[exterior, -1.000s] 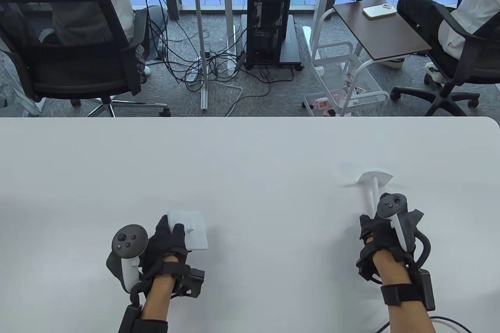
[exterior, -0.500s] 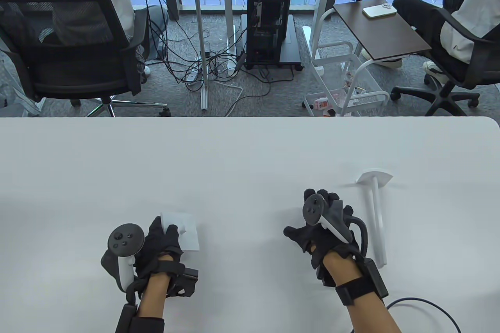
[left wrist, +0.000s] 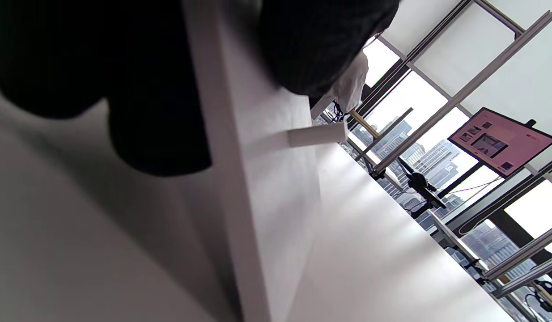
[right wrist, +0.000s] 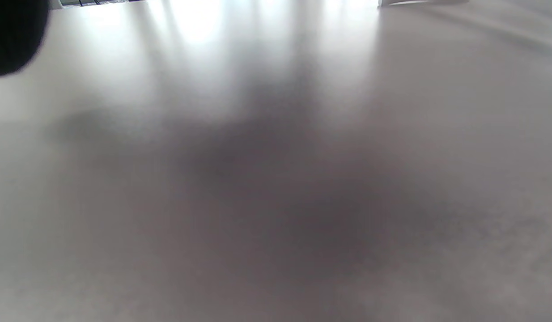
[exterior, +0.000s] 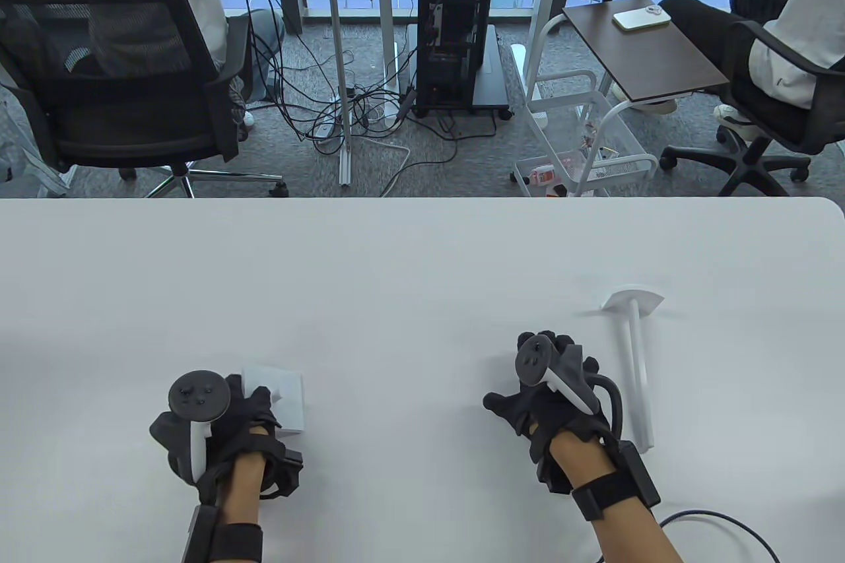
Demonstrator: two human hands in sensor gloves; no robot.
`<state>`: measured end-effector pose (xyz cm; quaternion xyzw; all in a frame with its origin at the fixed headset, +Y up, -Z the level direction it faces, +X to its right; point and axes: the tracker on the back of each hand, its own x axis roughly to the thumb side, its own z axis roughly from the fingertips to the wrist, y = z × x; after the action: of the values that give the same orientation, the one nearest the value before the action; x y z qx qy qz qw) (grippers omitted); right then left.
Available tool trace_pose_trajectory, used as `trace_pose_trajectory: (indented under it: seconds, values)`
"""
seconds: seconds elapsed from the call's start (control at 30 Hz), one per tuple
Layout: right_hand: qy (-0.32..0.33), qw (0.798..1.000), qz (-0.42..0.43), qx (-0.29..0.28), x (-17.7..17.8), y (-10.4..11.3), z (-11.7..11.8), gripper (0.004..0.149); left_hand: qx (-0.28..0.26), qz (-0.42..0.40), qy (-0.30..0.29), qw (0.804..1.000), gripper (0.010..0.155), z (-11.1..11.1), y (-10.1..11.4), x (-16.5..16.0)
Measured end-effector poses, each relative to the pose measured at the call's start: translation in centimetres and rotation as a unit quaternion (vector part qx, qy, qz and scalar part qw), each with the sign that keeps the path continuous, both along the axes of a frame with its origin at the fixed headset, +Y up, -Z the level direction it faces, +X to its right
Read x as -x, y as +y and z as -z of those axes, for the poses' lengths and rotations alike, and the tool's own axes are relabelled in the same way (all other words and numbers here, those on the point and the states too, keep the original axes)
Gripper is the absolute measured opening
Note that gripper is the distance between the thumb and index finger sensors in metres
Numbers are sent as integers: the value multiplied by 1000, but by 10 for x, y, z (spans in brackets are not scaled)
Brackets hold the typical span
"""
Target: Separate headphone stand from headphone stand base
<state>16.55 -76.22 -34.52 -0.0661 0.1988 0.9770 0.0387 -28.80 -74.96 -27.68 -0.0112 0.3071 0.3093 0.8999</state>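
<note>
Left hand (exterior: pixel 247 414) gripping the white headphone stand base (exterior: pixel 285 399) near the table's (exterior: pixel 422 259) front edge, left side. Right hand (exterior: pixel 551 391) empty, fingers spread, palm down on bare tabletop. Headphone stand (exterior: pixel 635 352) lying flat just beside it on the right, apart from the base. Wide open surface between the hands and out to the far edge
</note>
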Motion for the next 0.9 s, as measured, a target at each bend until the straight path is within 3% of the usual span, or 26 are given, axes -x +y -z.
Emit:
trace_pose_trajectory:
  seconds: [0.17,0.27,0.5,0.67,0.9]
  values:
    - [10,1000,0,-3,5,0,-3,101,42,93,15,995,65,-1,2,13]
    - [11,1000,0,0,7,-2,-3,100,102,198,2,975,66,2,1,16]
    - [4,1000,4,7,3,-4,-4,100,128,248,7,960,66,2,-4,26]
    - [1,1000,12,6,0,-4,-5,99,190,310,-13,931,63,5,-11,19]
    - [-1,1000,21,1,-3,1,-7,98,174,290,-6,941,65,3,-11,24]
